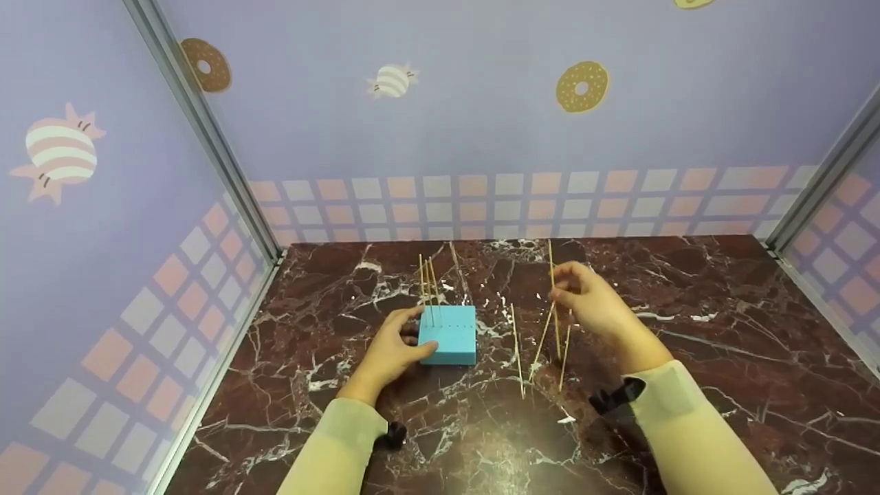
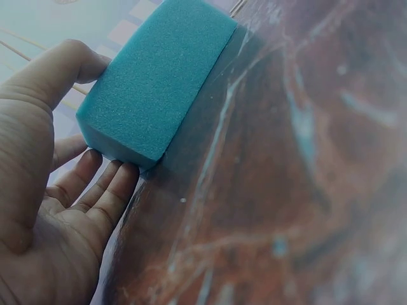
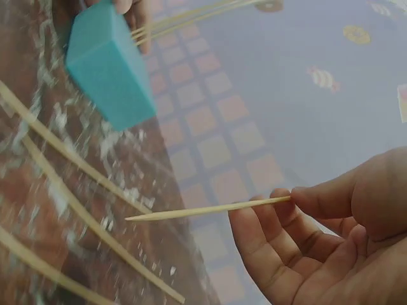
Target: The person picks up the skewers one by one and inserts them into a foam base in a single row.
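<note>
A light blue foam block (image 1: 456,342) sits on the table, with a row of small holes across its top. Three thin bamboo skewers (image 1: 432,285) stand upright in its left part. My left hand (image 1: 393,347) grips the block's left side, thumb at the front corner; in the left wrist view its fingertips (image 2: 122,178) touch the block's end face. Off to the right, my right hand (image 1: 584,299) pinches another bamboo skewer between thumb and fingers, nearly vertical. In the right wrist view this skewer (image 3: 191,212) has its pointed end away from the hand.
Loose skewers lie on the dark marbled table (image 1: 309,426) between the block and my right hand, one (image 1: 518,354) nearest the block and another (image 1: 565,361) below the right hand. A patterned wall (image 1: 474,124) closes off the back, with side panels left and right.
</note>
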Demonstrator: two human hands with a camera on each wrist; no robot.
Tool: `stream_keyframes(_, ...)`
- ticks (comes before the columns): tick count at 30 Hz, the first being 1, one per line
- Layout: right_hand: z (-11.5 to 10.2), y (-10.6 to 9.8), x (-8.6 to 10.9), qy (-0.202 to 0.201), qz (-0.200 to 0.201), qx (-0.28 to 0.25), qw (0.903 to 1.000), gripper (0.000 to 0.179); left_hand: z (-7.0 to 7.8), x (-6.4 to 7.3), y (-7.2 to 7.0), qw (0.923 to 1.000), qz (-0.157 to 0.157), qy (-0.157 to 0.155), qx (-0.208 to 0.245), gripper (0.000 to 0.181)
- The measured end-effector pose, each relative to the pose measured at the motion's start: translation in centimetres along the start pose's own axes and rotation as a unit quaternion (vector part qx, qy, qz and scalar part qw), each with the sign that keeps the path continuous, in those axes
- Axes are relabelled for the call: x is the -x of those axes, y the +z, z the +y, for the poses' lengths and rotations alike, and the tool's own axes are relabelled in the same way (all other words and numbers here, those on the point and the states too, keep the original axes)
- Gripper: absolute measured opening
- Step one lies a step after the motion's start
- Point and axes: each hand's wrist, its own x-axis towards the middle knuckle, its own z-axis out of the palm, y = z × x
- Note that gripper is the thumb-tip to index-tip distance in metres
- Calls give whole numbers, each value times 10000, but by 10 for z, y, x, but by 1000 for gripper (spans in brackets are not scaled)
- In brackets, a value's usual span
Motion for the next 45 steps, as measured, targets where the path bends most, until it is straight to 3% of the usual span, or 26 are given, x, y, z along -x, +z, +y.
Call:
stream_keyframes(9,-20,26,-12,-410,89,232,9988,44,-1,-1,1,10000,-37,-11,-27,80)
stream_keyframes(18,-34,57,-26,-955,463,-482,9932,44,-2,-2,0,10000,9,3,-51,79)
stream_keyframes(23,-43,75,-29,-1357,690,-920,9841,44,-2,-2,0,10000,-27,-14,-18,81)
stream_keyframes(30,-58,97,-32,-1952,1078,-1588,9618,41,-2,-2,0,10000,-48,26,-8,82)
stream_keyframes(37,-61,113,-31,-2625,1285,-1715,9408,39,-1,-3,2,10000,12,30,11,82)
stream_keyframes(40,-59,118,-31,-2780,1265,-1670,9375,39,-1,-3,3,10000,42,59,17,82)
stream_keyframes(45,-53,124,-33,-2853,1225,-1256,9422,39,-1,-5,2,9999,94,73,23,82)
